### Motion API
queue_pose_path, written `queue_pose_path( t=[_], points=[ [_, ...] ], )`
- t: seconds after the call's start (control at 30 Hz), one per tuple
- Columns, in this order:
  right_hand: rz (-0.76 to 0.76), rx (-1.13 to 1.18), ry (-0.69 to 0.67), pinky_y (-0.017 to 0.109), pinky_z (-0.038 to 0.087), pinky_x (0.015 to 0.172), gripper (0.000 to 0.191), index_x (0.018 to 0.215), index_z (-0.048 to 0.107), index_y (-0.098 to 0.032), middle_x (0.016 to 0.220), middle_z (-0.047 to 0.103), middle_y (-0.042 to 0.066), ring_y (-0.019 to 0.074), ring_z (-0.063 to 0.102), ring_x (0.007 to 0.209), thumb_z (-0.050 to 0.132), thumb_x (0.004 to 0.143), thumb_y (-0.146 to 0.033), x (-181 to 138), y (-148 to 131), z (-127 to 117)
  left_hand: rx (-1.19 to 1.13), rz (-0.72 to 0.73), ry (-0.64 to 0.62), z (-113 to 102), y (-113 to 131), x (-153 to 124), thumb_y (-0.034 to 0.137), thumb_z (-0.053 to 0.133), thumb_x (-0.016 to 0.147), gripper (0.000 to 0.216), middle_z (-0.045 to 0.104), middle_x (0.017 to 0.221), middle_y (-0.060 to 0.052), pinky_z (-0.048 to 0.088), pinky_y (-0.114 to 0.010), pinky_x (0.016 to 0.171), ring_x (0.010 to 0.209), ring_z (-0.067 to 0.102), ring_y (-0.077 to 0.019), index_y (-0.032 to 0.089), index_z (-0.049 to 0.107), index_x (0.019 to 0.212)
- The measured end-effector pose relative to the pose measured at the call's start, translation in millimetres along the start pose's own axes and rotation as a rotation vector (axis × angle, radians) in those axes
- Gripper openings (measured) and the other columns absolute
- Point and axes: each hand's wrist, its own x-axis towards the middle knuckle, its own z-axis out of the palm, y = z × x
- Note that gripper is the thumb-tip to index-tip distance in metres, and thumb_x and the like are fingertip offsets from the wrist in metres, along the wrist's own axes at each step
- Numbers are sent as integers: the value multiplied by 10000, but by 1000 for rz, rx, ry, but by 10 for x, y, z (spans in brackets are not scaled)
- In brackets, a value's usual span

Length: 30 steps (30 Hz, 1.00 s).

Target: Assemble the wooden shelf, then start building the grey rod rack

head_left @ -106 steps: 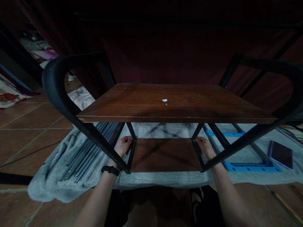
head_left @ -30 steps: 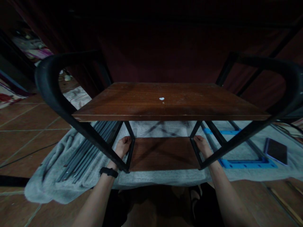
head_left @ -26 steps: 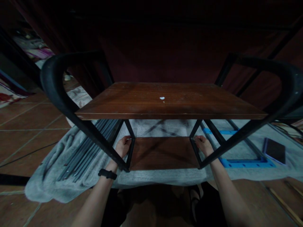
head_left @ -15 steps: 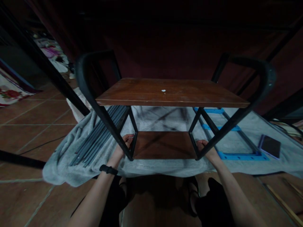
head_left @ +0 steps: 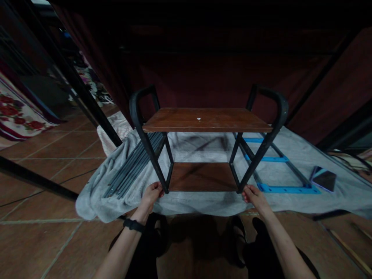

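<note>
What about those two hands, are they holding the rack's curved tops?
No, the left hand and right hand are down at the lower front corners of the rack.

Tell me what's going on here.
A person's left hand and right hand are at the two near lower corners of a two-tier rack with brown shelves and a black frame; whether the fingers grip it is hard to tell. The rack stands upright on a gray cloth. Gray poles lie to its left, and a frame with blue crosspieces and a phone lie to its right.
</note>
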Motion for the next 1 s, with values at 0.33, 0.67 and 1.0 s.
queue_pose_path(
  t=[0.33, 0.67, 1.0],
  points=[
    [-56, -45, 22, 261, 422, 477, 346, 675, 524, -232, 546, 539, -26, 127, 502, 488, 585, 656, -571, 92, 92, 61, -40, -11, -14, -63, -128, -48, 415, 802, 555, 374, 601, 596, 34, 350, -192, 449, 481, 524, -84, 170, 591, 741],
    [7, -230, 46, 248, 356, 443, 210, 659, 507, -248, 475, 511, -26, 129, 475, 442, 506, 742, -440, 173, 9, 68, -33, 21, -17, -85, -125, -24, 336, 828, 548, 337, 594, 572, 30, 379, -193, 465, 487, 523, -85, 171, 575, 696],
    [61, -11, -29, 238, 419, 456, 311, 638, 513, -229, 540, 555, -28, 108, 487, 466, 625, 647, -519, 59, -82, 33, -36, -94, -2, -71, -70, -17, 263, 758, 666, 236, 602, 593, 33, 350, -173, 438, 469, 529, -75, 172, 571, 777]
  ],
)
